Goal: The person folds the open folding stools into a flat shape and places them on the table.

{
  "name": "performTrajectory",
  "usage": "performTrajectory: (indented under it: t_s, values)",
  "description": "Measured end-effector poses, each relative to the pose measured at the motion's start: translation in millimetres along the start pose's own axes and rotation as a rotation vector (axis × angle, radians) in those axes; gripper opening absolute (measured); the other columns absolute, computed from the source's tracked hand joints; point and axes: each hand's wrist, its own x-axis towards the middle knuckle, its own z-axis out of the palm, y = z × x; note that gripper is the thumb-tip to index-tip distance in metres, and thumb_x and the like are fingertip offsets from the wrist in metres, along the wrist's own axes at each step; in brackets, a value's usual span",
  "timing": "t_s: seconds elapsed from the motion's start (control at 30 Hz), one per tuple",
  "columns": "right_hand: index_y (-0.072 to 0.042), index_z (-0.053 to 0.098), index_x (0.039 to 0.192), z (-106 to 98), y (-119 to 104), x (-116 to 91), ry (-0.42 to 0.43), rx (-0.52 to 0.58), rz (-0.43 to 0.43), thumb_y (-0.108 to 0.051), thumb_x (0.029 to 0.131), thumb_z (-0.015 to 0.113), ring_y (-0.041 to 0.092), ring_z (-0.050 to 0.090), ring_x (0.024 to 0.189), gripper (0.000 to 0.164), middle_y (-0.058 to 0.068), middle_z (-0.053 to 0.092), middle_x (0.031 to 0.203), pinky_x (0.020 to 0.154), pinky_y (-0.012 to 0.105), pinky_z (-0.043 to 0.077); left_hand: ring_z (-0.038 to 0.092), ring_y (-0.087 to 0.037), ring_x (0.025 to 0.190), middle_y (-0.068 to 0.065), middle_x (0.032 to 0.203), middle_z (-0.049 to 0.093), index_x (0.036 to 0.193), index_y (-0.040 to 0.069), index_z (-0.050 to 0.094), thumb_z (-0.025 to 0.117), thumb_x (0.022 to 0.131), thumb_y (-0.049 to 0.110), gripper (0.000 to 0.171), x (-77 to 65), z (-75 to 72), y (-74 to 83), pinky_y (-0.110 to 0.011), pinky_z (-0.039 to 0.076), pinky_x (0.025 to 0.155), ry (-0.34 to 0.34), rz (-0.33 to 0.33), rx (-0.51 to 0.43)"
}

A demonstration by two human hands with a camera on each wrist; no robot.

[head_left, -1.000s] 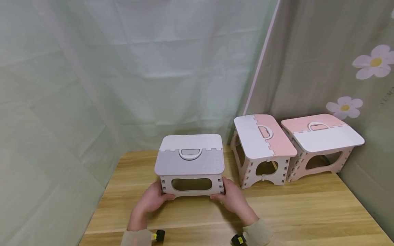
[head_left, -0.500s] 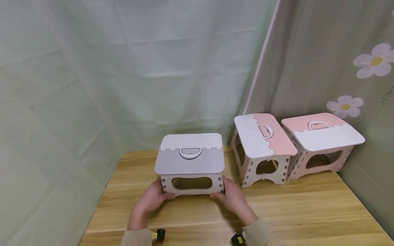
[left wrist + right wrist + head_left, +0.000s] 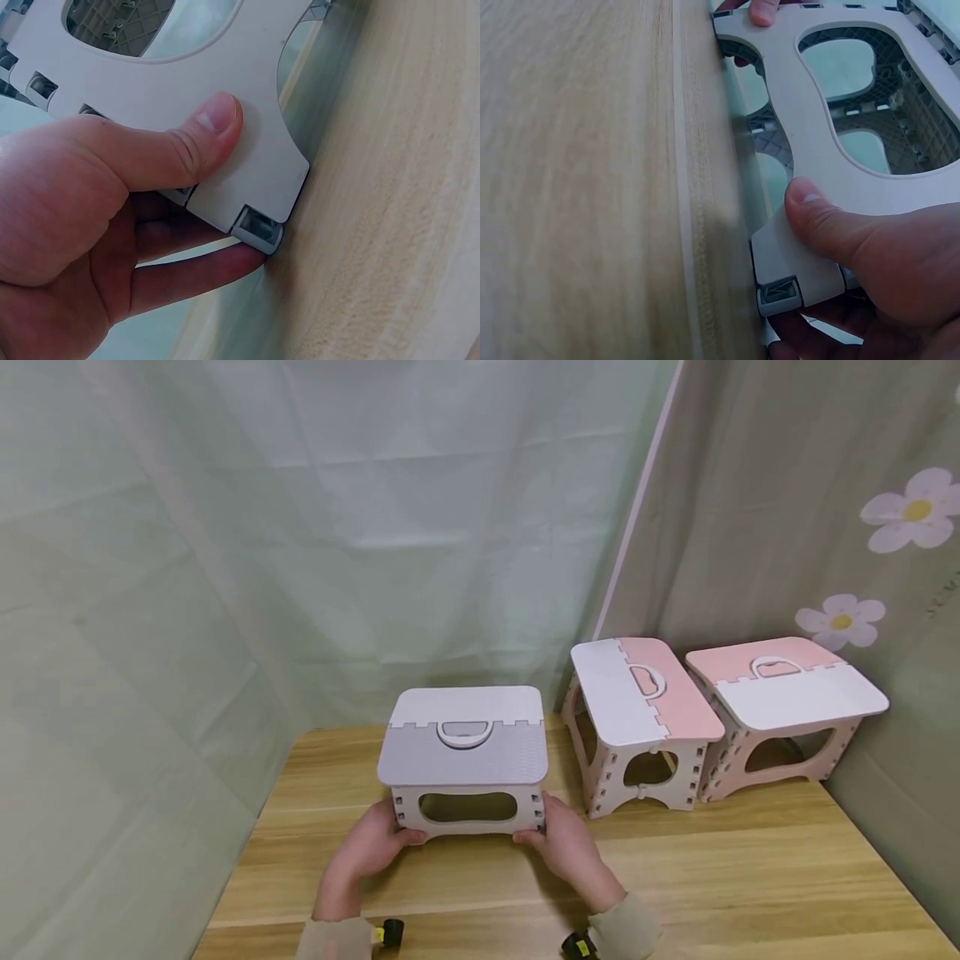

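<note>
A folding step stool with a white and grey top and a carry handle stands unfolded on the wooden table, its oval-holed side facing me. My left hand grips its lower left leg, thumb on the front panel and fingers around the side. In the left wrist view the thumb lies flat on the panel just above the foot. On the opposite leg, my right hand holds the lower right corner the same way. The right wrist view shows that thumb on the panel, fingers partly hidden behind the leg.
Two more folding stools stand at the back right: a white and pink one turned sideways, and a pink and white one beside it. Pale curtains hang close behind the wooden table. A flowered curtain borders the right side.
</note>
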Motion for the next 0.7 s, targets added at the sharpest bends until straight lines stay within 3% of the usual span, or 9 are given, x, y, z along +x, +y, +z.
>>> performTrajectory:
  t_s: [0.4,0.7]
  values:
    - [-0.005,0.066,0.123,-1.2,-2.3,0.7,-0.001,0.003,-0.003,-0.026,0.084,0.093,0.039,0.069,0.111,0.053,0.017,0.073,0.118,0.097,0.055,0.055,0.065,-0.015,0.096,0.001,0.106,0.072,0.115,0.008,0.070,0.088,0.089,0.023,0.036,-1.0,-0.5,2.1,-0.044,0.056,0.090,0.017,0.040,0.045]
    - [-0.006,0.066,0.125,-1.1,-2.2,0.0,-0.007,0.000,-0.011,-0.027,0.083,0.092,0.039,0.070,0.111,0.054,0.017,0.073,0.119,0.097,0.055,0.055,0.064,-0.015,0.093,0.001,0.101,0.071,0.111,0.008,0.069,0.089,0.089,0.021,0.032,-1.8,-1.0,2.8,-0.044,0.056,0.087,0.015,0.020,0.068]
